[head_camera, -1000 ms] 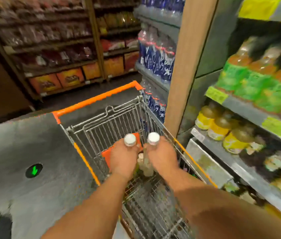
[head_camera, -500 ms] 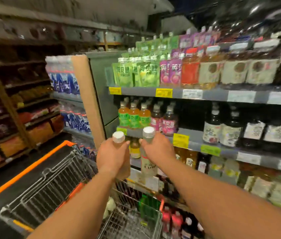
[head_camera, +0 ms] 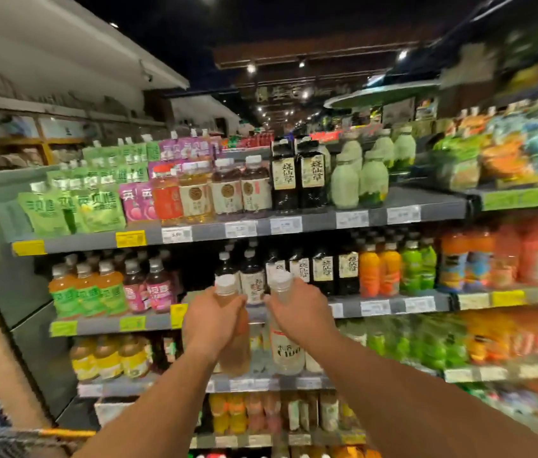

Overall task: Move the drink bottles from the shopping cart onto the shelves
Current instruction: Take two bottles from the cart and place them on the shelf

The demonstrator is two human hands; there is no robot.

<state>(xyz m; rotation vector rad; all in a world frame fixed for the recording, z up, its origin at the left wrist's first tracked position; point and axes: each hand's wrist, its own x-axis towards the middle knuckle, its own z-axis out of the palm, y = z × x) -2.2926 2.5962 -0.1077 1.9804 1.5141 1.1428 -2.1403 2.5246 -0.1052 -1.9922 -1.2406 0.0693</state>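
1. The cart point(head_camera: 13, 439) shows only as a blurry bit with an orange edge at the bottom left corner, below the shelves.
2. The left hand point(head_camera: 209, 320) is wrapped around the neck of the peach bottle point(head_camera: 233, 342) and holds it up straight. The bottle has a white cap.
3. The right hand point(head_camera: 300, 317) is wrapped around the neck of the clear bottle point(head_camera: 285, 348). This one also stands up straight and has a white cap and a white label.
4. The two bottles are side by side, very near each other, in the air in front of the shelves. I cannot tell if they touch.
5. Both bottles are at the level of the middle shelf point(head_camera: 386, 305), with their caps just above its front edge.
6. On the middle shelf, right behind the hands, stand dark bottles point(head_camera: 252, 277). To the left of them are orange and pink drinks, and to the right are orange and green ones.
7. The top shelf point(head_camera: 294, 224) is higher up. It holds green pouches point(head_camera: 72, 206), tea bottles and tall black bottles.
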